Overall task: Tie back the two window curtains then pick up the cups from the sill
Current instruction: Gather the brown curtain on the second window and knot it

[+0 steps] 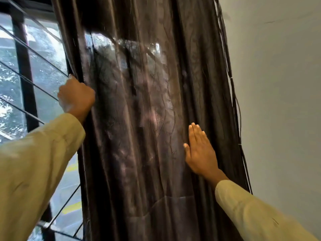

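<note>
A dark, glossy grey-brown curtain [139,119] hangs in folds across the middle of the head view, with daylight showing through its thin upper part. My left hand [76,96] is closed on the curtain's left edge, beside the window. My right hand [199,150] lies flat and open against the folds on the curtain's right side, fingers pointing up. Both arms wear pale yellow sleeves. No cups, sill or tie-back can be seen.
The window [34,84] at left has a dark vertical frame bar and thin diagonal grille rods, with greenery outside. A plain pale wall [278,84] stands to the right of the curtain. Thin dark strings [232,84] hang along the curtain's right edge.
</note>
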